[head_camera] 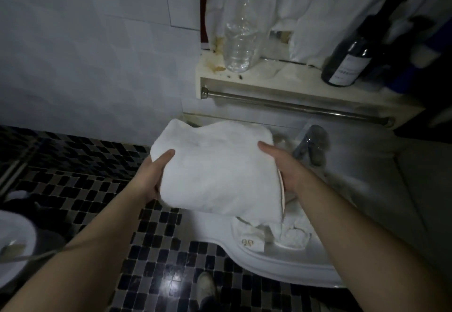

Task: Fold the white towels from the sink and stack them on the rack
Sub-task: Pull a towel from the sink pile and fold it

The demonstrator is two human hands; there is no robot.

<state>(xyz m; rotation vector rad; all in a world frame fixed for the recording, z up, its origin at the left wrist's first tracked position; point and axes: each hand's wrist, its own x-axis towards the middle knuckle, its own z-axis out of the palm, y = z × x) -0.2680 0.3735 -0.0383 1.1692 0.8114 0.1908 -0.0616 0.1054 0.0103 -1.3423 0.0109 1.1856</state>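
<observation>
A folded white towel [220, 172] is being held in the air over the sink [269, 266], below the wall rack [266, 83]. The left hand [156, 177] is gripping its left edge, thumb on top; the right hand [281, 165] is gripping its right edge. Crumpled white towels [291, 234] are lying in the sink.

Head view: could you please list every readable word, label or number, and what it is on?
Nothing is legible.
Label on the dark bottle: print too blurred to read.
Gold stitched mark on the crumpled towel in the sink: too small to read.
No text shows on the folded towel or clear bottle.
</observation>
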